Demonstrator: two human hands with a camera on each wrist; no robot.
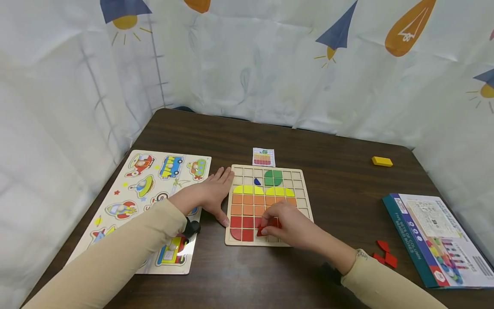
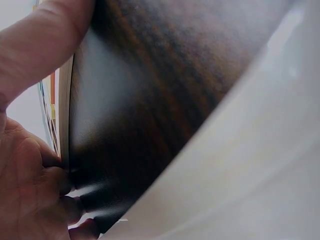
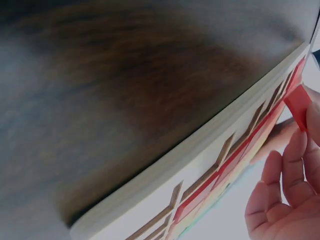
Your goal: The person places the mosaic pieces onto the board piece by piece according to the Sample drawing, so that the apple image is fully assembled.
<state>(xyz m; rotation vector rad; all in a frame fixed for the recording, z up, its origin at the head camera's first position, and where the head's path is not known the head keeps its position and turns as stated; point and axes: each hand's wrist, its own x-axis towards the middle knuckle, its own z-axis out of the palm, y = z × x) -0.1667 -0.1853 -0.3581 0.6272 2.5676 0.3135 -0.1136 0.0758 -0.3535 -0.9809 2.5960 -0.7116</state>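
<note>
The right wrist view looks low across the dark wooden table (image 3: 125, 85) at the pale edge of a gridded puzzle board (image 3: 200, 160). Red tiles (image 3: 220, 172) sit in its cells, with orange ones beyond. At the right edge, the right hand (image 3: 287, 195) pinches a red piece (image 3: 299, 106) just above the board, fingers curled.

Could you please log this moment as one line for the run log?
left hand: steadies grid board edge | right hand: pinches red tile over bottom rows | spare red tiles: on table
</note>
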